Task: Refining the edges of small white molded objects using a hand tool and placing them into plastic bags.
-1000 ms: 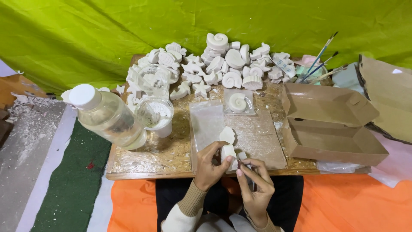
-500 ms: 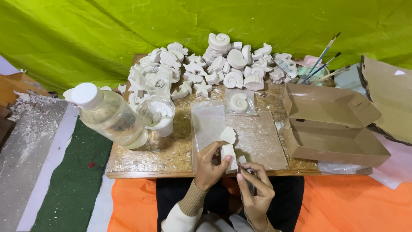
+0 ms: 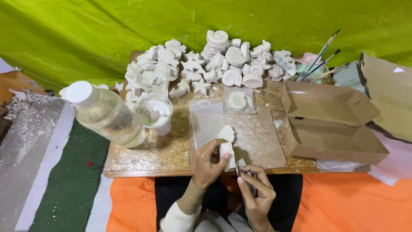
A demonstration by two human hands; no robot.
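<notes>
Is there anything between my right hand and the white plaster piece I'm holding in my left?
Nothing visible. The left hand grips the white plaster piece at the table's near edge, and the right hand, holding a thin tool, sits just beside it with only open air between them.

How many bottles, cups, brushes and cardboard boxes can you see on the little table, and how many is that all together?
Clear plastic bottle: 1
Clear plastic cups: 2
Paintbrushes: 3
Open cardboard box: 1
Total: 7

The left hand holds a white plaster piece; the right hand holds a small tool.
</notes>
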